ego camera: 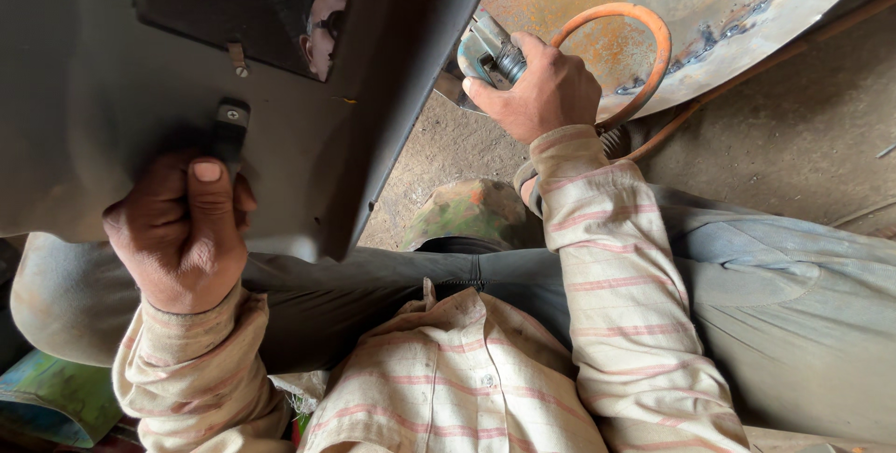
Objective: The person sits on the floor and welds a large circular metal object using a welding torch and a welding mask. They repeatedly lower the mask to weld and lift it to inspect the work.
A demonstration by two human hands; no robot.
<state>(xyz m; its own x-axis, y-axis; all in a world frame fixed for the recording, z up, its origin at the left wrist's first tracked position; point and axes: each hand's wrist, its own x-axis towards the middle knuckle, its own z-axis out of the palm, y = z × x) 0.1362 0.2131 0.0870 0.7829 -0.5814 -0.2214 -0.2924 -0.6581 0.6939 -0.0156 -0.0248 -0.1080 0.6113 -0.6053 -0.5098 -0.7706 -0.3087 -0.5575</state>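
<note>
With left grip (182,229) clenched on welding shield (140,70) handle, right grip (541,89) clamped around electrode holder (487,50): best steadied just ahead, toward rusty plate (579,5) seam.

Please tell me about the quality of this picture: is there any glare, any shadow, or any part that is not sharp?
Head view: soft daylight, no hard glare; the dark window of the grey welding shield mirrors a little light. The shield, held by the left hand, is close and shaded. The right hand on the electrode holder is sharp. The rusty plate is brightest. Wide-lens bending at edges.
</note>
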